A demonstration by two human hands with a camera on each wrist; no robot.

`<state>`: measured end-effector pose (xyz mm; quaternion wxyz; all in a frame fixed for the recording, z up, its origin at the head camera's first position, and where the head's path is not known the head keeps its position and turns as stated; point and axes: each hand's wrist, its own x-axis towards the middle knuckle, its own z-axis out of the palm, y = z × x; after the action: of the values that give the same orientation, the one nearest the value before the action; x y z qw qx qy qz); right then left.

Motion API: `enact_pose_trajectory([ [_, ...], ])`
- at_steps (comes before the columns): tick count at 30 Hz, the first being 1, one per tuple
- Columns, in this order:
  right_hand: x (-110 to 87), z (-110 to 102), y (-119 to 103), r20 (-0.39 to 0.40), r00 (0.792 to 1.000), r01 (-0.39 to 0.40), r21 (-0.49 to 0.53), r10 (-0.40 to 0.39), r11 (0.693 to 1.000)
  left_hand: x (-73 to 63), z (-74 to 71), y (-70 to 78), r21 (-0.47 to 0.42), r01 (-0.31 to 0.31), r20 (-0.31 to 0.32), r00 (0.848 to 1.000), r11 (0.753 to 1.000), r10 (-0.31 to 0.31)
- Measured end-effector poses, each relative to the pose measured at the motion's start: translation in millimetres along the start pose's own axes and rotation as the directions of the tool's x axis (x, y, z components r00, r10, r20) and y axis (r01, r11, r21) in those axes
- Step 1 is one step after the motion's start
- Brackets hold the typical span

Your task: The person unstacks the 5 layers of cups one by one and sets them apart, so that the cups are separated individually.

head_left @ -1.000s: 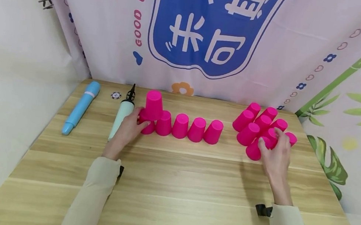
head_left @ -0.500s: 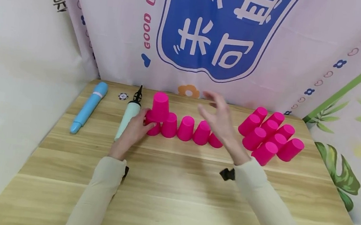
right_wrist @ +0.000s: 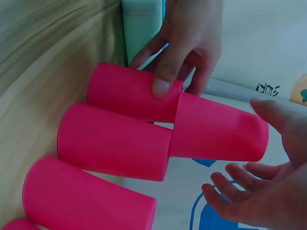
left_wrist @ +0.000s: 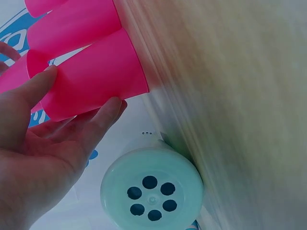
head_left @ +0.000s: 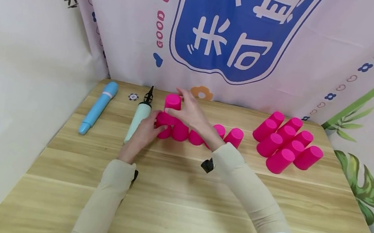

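Note:
Several pink cups stand upside down in a row; my left hand [head_left: 145, 129] holds the leftmost cup [left_wrist: 100, 74], thumb on one side and fingers on the other. One more pink cup [right_wrist: 218, 127] rests upside down on top, spanning the leftmost cup and the second cup [right_wrist: 115, 141]. Around that upper cup my right hand [right_wrist: 283, 191] is spread, thumb close to its closed end and fingers apart from its side in the right wrist view. From the head view, the right hand and forearm hide part of the row.
A group of several upside-down pink cups [head_left: 280, 160] stands at the right. Left of the row lie a mint-green hand pump [head_left: 139, 118] with a black nozzle, a poker chip [head_left: 133, 97] and a blue tube [head_left: 98, 106]. A printed curtain [head_left: 142, 23] hangs behind the table.
My right hand has left the cup group at the right and swept left across the row to the upper cup. The left hand keeps hold of the leftmost cup. The head view shifted slightly.

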<state>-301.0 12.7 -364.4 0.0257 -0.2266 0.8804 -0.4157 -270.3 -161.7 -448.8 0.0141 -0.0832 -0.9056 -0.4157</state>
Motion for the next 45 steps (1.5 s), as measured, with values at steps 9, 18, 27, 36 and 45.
enact_pose_trajectory([
  [9,0.7,9.0,6.5,-0.083,0.994,-0.072,0.0,0.072,0.997,2.8,5.6,4.1,0.016,0.022,0.009,1.0,1.0,-0.022],
  [18,-2.7,10.6,9.0,-0.134,0.988,-0.069,0.024,0.072,0.997,3.4,6.7,5.8,0.011,0.015,0.015,1.0,1.0,-0.015],
  [27,-20.1,10.1,15.0,-0.195,0.981,-0.015,0.024,0.019,1.0,2.5,8.7,2.1,0.013,0.025,0.019,1.0,1.0,-0.025],
  [36,-45.5,-6.7,20.2,-0.29,0.955,0.074,0.062,-0.053,0.995,2.5,7.1,1.2,0.014,0.019,0.008,1.0,1.0,-0.019],
  [45,-73.8,-27.7,34.1,-0.399,0.915,0.112,0.111,-0.059,0.988,2.9,5.2,1.0,0.018,0.033,-0.003,0.999,0.999,-0.033],
])
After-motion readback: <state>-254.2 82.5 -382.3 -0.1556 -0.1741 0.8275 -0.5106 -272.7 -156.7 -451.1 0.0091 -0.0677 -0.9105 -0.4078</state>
